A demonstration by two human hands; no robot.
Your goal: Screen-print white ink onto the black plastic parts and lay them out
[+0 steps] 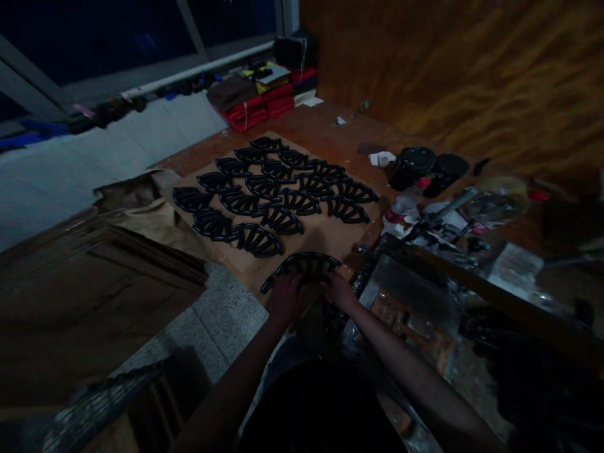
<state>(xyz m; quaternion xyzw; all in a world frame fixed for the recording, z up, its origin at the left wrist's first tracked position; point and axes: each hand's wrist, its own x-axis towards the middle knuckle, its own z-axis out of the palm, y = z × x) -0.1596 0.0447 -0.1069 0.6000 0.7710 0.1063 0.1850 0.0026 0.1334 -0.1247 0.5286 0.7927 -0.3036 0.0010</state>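
Observation:
At the near edge of the cardboard sheet (325, 236), a black, glossy, curved piece with several ribs (309, 259) is between my two hands. My left hand (287, 294) grips its near left part, and my right hand (338, 291) has its fingers on the right end. The fingertips of both are partly hidden in the dim light. Beyond them, several matching black ribbed pieces (271, 217) lie in slanting rows across the cardboard, some touching or overlapping.
Stacked brown cardboard (141, 277) lies on the left. Folded red cloth (278, 100) is piled at the back by the window. To the right are black cylindrical containers (413, 165), a plastic bottle with a red cap (406, 201), and a metal-framed bench (419, 289) with clutter.

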